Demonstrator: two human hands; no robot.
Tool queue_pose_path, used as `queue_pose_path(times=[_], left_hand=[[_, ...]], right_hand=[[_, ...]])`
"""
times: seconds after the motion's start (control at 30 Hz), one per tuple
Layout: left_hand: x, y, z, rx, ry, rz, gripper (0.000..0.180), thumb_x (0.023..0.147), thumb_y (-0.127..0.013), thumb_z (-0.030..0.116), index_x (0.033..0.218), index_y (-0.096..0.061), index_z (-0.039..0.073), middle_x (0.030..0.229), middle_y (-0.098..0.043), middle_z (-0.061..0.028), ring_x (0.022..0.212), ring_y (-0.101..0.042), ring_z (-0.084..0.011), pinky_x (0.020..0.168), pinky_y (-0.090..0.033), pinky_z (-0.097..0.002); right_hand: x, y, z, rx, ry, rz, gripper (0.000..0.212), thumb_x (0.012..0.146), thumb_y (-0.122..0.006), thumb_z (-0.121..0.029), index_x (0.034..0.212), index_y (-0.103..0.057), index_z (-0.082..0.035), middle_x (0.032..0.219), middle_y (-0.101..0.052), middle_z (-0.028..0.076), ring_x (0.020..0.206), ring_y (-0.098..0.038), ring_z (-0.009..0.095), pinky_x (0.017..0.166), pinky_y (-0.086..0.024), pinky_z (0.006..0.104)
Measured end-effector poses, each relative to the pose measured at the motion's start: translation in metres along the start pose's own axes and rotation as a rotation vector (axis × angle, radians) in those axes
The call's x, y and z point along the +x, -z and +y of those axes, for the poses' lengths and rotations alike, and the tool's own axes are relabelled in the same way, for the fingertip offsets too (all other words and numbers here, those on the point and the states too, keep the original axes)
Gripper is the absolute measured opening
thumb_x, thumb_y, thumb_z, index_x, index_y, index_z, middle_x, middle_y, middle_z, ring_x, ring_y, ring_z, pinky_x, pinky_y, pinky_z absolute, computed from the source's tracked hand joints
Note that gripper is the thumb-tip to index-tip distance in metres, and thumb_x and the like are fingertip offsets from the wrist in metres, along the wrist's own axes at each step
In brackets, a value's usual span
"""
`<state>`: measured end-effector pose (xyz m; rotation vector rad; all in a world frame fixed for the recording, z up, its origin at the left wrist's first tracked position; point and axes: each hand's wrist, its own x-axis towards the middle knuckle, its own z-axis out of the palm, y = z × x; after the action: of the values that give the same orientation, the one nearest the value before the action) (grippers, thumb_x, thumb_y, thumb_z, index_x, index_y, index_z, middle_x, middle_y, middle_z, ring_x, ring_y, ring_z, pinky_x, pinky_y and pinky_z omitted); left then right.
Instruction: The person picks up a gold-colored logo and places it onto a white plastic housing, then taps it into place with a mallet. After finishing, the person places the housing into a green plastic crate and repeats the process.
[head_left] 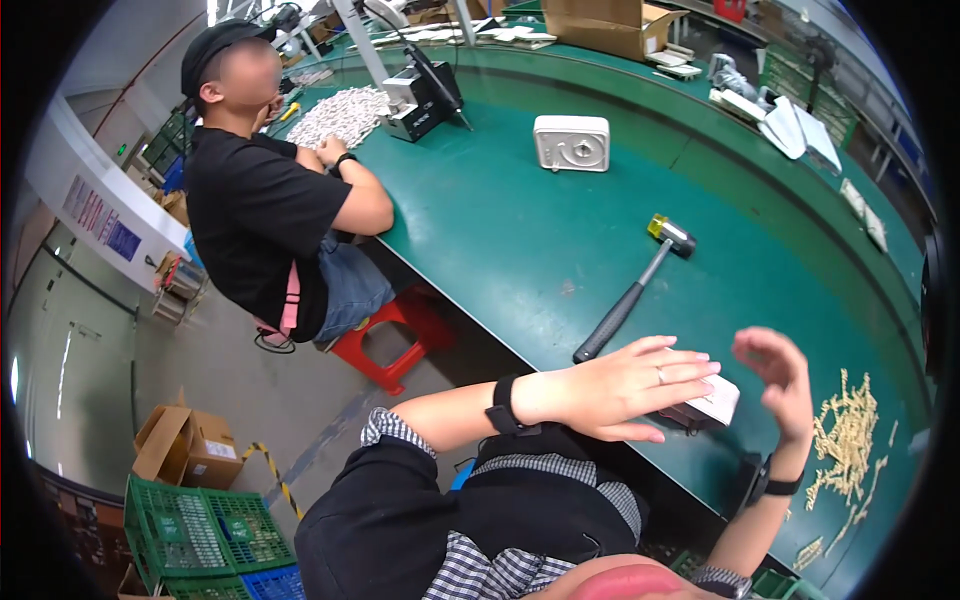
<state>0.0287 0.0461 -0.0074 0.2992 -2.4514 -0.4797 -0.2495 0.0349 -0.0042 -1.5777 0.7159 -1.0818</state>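
Observation:
My left hand (630,388) reaches across from the left with its fingers stretched out flat. It lies over a small white box-shaped part (715,402) at the table's near edge and hides much of it; whether the fingers touch it I cannot tell. To the right, my right hand (778,382) is raised, its fingers apart and loosely curved, holding nothing. Just beyond my left hand lies a mallet (625,308) with a dark handle and a yellow-and-black head. Farther off, a white rectangular housing (572,143) with a round recess stands on the green table (520,240).
Small cream-coloured pieces (845,435) are heaped at the right. At the far left a co-worker (250,180) sits on a red stool (395,340), beside a pile of white parts (340,115) and a black machine (420,100). Green crates (200,530) stand on the floor.

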Motion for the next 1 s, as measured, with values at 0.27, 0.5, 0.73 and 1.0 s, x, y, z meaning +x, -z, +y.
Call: queue_pose_path(times=[0.27, 0.5, 0.73, 1.0], left_hand=[[0.041, 0.039, 0.032, -0.781, -0.187, 0.137, 0.037, 0.089, -0.057, 0.032, 0.065, -0.050, 0.004, 0.058, -0.051, -0.0052, 0.056, -0.052, -0.0184, 0.085, -0.044, -0.0462], [0.099, 0.070, 0.061, -1.921, -0.176, 0.399, 0.039, 0.097, -0.044, 0.028, 0.066, -0.048, 0.005, 0.048, -0.038, -0.0001, 0.038, -0.041, -0.0104, 0.032, -0.031, -0.0245], [0.127, 0.000, 0.076, -1.789, -0.015, 0.223, 0.046, 0.082, -0.062, 0.018, 0.043, -0.041, 0.005, 0.039, -0.037, 0.0015, 0.036, -0.041, -0.0090, 0.037, -0.031, -0.0219], [0.116, -0.026, 0.088, -0.900, -0.094, 0.410, 0.034, 0.066, -0.056, 0.009, 0.042, -0.034, 0.000, 0.038, -0.032, -0.0056, 0.035, -0.031, -0.0145, 0.038, -0.027, -0.0304]], right_hand=[[0.145, 0.101, -0.024, 0.308, -0.084, 0.527, 0.041, 0.087, -0.061, -0.034, 0.117, -0.052, -0.007, 0.105, -0.060, 0.006, 0.091, -0.059, 0.015, 0.075, -0.048, 0.0282], [0.252, 0.053, -0.046, 0.448, -0.001, 0.935, 0.020, 0.086, -0.061, -0.028, 0.094, -0.055, -0.010, 0.087, -0.060, 0.001, 0.076, -0.056, 0.012, 0.062, -0.044, 0.0248], [0.288, 0.012, -0.012, 0.628, -0.102, 0.769, 0.014, 0.085, -0.060, -0.025, 0.087, -0.054, -0.013, 0.077, -0.061, -0.002, 0.068, -0.055, 0.012, 0.058, -0.042, 0.0280], [0.277, 0.015, -0.003, 0.747, -0.154, 0.917, 0.017, 0.084, -0.061, -0.025, 0.087, -0.053, -0.011, 0.076, -0.057, -0.003, 0.066, -0.052, 0.013, 0.063, -0.041, 0.0273]])
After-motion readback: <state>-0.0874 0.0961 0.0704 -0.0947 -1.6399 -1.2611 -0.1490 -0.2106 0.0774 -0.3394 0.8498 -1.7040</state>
